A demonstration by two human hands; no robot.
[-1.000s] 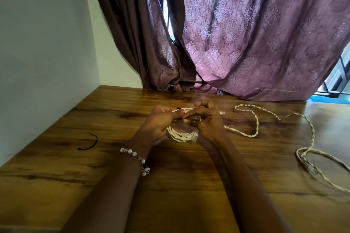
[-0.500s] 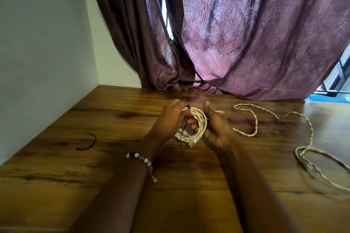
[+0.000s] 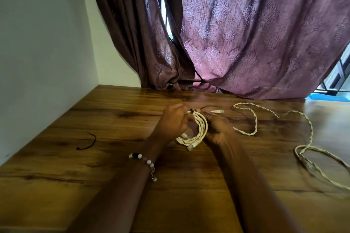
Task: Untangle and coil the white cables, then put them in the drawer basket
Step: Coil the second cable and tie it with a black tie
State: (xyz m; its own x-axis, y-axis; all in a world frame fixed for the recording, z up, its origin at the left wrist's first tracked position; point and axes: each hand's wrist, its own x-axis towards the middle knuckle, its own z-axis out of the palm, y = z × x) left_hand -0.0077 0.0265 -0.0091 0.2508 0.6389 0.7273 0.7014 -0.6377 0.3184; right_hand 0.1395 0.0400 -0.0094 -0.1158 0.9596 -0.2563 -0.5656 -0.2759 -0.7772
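Two hands at work over one wooden table (image 3: 113,185); between them one coil (image 3: 198,132) of white twisted cable, several loops, held up on edge just above the tabletop; one plug end (image 3: 191,146) juts out at the coil's lower edge; one black tie (image 3: 191,111) sits round the loops at the top

Left hand (image 3: 173,124): fingers curled, thumb and fingertips pinching the coil's top just by the tie; one beaded bracelet (image 3: 145,162) on that wrist

Right hand (image 3: 217,128): fingers curled round the coil's right side, gripping it; one ring (image 3: 208,116) on a finger; the fingertips are blurred

One more white plug (image 3: 217,111) shows just past the right hand; which cable it belongs to cannot be told

One loose cable (image 3: 310,134), white and twisted, sprawls on the table to the right, apart from the coil, in open bends that run off the right edge

One short black tie piece (image 3: 88,143) lies alone on the table, well to the left of the hands

Behind: one white wall (image 3: 41,43) at left; two purple patterned curtains (image 3: 246,34), their hems reaching the table's far edge
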